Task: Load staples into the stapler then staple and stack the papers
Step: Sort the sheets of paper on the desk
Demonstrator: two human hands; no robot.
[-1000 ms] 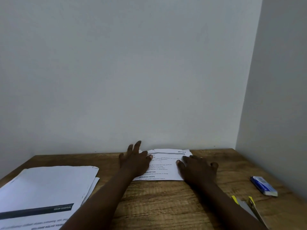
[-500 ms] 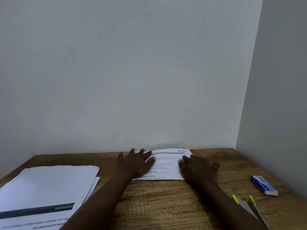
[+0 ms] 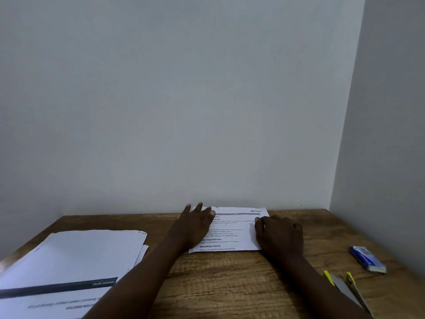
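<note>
**Now: both hands flat on the far sheet**

Nearest you, bottom left, sits the paper pile (image 3: 69, 261), top page printed, a dark band across it, text upside down to you. Bottom right, the stapler (image 3: 345, 286) lies near the desk (image 3: 230, 284) edge, yellow tips showing, partly hidden by your right forearm; can't tell if it's open or loaded. Just beyond it, the blue staple box (image 3: 367, 259) rests on the wood, well apart from both hands. Further out, your left hand (image 3: 195, 224) lies on the left part of the sheet (image 3: 232, 229), fingers straight and spread, gripping nothing. Your right hand (image 3: 278, 233) rests on the sheet's right edge, fingers relaxed and flat, holding nothing. That sheet lies flat against the back wall (image 3: 207, 100).
</note>
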